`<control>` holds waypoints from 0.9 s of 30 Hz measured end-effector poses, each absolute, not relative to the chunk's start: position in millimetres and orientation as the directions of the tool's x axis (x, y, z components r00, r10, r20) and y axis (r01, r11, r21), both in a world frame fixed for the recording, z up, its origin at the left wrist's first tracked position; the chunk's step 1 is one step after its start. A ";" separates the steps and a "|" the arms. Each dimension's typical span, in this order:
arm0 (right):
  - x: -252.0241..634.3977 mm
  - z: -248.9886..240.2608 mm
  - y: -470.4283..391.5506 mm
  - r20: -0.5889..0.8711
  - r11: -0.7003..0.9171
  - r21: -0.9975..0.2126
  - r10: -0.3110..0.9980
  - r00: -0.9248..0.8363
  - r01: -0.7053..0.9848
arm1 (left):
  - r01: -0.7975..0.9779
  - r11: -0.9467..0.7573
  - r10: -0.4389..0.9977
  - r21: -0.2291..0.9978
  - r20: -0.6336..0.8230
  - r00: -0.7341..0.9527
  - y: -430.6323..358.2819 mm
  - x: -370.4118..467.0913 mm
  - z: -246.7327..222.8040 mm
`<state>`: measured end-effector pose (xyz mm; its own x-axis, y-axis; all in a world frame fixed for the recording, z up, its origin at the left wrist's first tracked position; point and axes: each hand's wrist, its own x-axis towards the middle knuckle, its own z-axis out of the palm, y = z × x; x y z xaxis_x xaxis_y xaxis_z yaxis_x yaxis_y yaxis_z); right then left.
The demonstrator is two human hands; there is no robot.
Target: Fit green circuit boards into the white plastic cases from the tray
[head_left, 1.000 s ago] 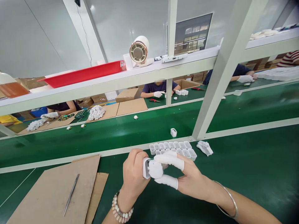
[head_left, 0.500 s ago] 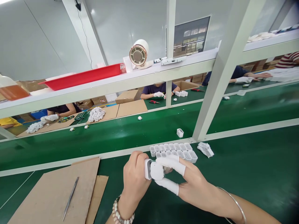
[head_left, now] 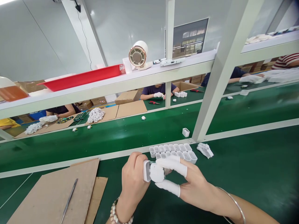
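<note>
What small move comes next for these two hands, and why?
Probably ease the round white part toward the white housing: the right hand pinches it at the housing's open mouth, while the left hand grips the housing.

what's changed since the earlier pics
On the green belt, the white case and small white pieces moved right. Nothing was let go: the left hand keeps hold of a white shell, the right hand a rounded white piece; the metal tool stays on the cardboard.
</note>
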<state>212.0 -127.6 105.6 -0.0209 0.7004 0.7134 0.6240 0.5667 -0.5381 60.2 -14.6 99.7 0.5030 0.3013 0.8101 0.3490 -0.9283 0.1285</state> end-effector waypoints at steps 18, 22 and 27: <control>210.8 103.5 -123.9 0.715 0.548 -0.518 0.699 -0.020 0.657 | 0.350 -0.926 0.317 0.141 0.794 0.518 -17.6 61.9 94.5; 211.6 102.9 -124.5 0.699 0.541 -0.514 0.714 -0.040 0.665 | 0.350 -0.924 0.329 0.156 0.791 0.516 -18.1 61.4 93.7; 211.9 101.5 -127.0 0.678 0.530 -0.521 0.733 -0.052 0.669 | 0.347 -0.927 0.317 0.143 0.794 0.519 -18.6 62.1 93.6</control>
<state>211.9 -127.0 101.5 -0.0519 0.7329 0.6784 0.6692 0.5297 -0.5211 62.1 -18.6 93.6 0.5187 0.3167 0.7941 0.3472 -0.9268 0.1429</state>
